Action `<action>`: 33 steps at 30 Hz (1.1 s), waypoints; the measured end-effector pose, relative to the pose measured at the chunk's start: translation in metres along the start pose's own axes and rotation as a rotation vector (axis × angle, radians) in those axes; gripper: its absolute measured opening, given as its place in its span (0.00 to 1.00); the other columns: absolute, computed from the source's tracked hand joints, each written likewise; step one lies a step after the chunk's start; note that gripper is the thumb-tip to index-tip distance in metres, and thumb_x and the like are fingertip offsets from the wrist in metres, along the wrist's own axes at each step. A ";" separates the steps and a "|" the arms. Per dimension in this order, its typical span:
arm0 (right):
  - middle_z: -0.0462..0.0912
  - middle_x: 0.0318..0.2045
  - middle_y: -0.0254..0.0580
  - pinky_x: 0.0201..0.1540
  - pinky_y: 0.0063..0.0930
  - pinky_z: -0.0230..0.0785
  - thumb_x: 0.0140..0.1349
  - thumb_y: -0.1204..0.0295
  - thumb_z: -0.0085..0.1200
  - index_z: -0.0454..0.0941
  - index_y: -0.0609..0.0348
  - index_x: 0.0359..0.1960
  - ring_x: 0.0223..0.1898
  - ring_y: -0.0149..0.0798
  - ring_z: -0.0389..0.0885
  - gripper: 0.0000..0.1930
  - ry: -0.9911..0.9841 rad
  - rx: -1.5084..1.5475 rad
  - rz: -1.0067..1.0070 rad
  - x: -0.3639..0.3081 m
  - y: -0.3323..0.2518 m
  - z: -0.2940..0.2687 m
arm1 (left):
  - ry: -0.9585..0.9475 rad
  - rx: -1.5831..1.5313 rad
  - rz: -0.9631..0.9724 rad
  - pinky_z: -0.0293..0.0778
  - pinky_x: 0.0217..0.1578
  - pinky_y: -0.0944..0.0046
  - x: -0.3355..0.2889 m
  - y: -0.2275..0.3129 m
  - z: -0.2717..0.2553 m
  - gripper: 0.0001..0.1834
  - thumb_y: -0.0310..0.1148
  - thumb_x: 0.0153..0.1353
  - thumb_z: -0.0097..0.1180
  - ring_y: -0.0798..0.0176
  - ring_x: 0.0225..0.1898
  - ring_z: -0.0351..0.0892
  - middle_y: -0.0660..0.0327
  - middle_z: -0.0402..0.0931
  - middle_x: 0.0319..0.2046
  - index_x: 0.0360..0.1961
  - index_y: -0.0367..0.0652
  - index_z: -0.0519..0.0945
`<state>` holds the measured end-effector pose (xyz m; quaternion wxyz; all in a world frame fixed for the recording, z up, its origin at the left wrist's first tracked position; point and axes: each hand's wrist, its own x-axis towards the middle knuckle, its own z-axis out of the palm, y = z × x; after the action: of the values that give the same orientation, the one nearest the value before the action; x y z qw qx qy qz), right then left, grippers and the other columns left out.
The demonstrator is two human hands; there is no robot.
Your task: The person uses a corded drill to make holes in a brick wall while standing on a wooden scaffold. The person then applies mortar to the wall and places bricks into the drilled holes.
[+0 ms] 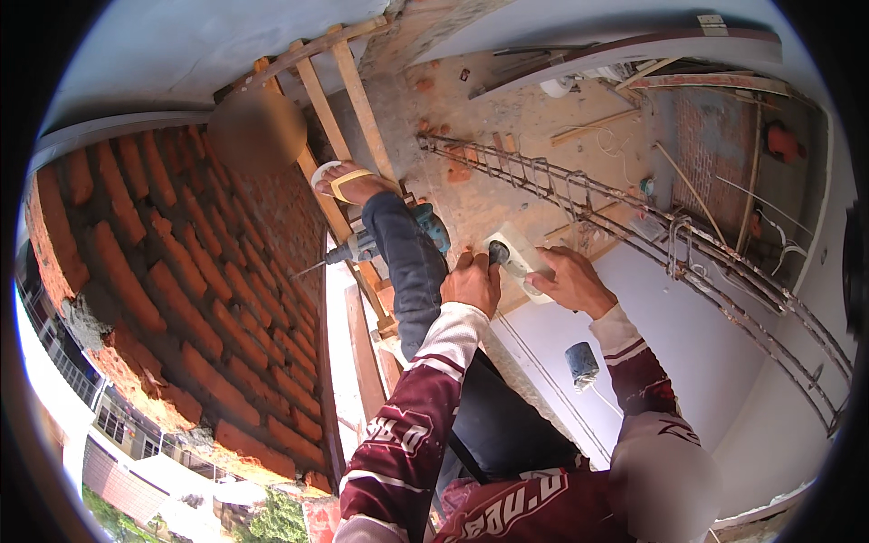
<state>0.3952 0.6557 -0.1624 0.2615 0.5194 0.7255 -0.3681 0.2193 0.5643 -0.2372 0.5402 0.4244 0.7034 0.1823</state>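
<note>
Held out above my bent leg is a white socket strip (pixel 517 252) that looks like an extension lead. My right hand (pixel 577 282) is closed around its right side. On its left end a black round plug (pixel 498 252) sits against the strip, and my left hand (pixel 472 284) has its fingers closed on that plug. Whether the plug is fully in the socket, I cannot tell. Left of my hands, partly hidden behind my leg, a teal power drill (pixel 431 227) rests on timber. Its long bit (pixel 310 270) points left toward the bricks.
A rough brick wall (pixel 217 308) fills the left, with open outdoors below it. My sandalled foot (pixel 353 183) rests on a wooden ladder-like frame (pixel 358 100). A rusty rebar cage (pixel 579 204) crosses the right. A blue container (pixel 581 364) is below my right hand. Another person (pixel 784 142) is far right.
</note>
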 end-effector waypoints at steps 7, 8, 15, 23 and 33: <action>0.83 0.43 0.64 0.51 0.44 0.74 0.58 0.60 0.63 0.78 0.73 0.51 0.46 0.60 0.82 0.27 -0.017 0.079 -0.013 0.002 0.009 -0.002 | -0.035 0.008 -0.030 0.78 0.40 0.45 0.005 0.004 0.005 0.12 0.39 0.61 0.60 0.41 0.38 0.83 0.50 0.79 0.37 0.40 0.42 0.82; 0.83 0.41 0.63 0.49 0.44 0.74 0.58 0.61 0.63 0.79 0.72 0.51 0.45 0.60 0.82 0.26 -0.016 0.096 -0.016 0.003 0.011 0.000 | -0.041 0.007 -0.042 0.78 0.40 0.45 0.006 0.004 0.004 0.12 0.39 0.61 0.60 0.41 0.38 0.83 0.50 0.79 0.37 0.40 0.42 0.82; 0.82 0.33 0.56 0.37 0.40 0.72 0.59 0.63 0.61 0.81 0.64 0.46 0.31 0.51 0.81 0.19 -0.094 0.268 0.016 0.008 0.010 -0.006 | -0.057 -0.009 0.025 0.79 0.40 0.47 0.009 0.004 0.003 0.11 0.36 0.60 0.60 0.42 0.37 0.83 0.50 0.78 0.36 0.37 0.39 0.81; 0.80 0.29 0.48 0.34 0.34 0.71 0.58 0.67 0.63 0.81 0.67 0.43 0.29 0.36 0.79 0.17 -0.143 0.446 0.033 0.009 0.025 0.012 | -0.109 -0.001 0.013 0.80 0.42 0.47 0.015 0.003 0.009 0.12 0.35 0.61 0.59 0.41 0.39 0.84 0.48 0.79 0.40 0.39 0.38 0.81; 0.83 0.36 0.54 0.42 0.42 0.73 0.53 0.67 0.64 0.79 0.64 0.42 0.38 0.55 0.82 0.17 -0.053 0.075 -0.057 0.014 0.002 0.008 | -0.043 -0.037 0.044 0.80 0.38 0.46 0.009 -0.011 0.021 0.11 0.33 0.63 0.57 0.40 0.35 0.84 0.45 0.79 0.39 0.37 0.34 0.78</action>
<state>0.3931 0.6576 -0.1782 0.2503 0.4981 0.7185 -0.4159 0.2334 0.5612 -0.2575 0.5587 0.4337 0.6786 0.1981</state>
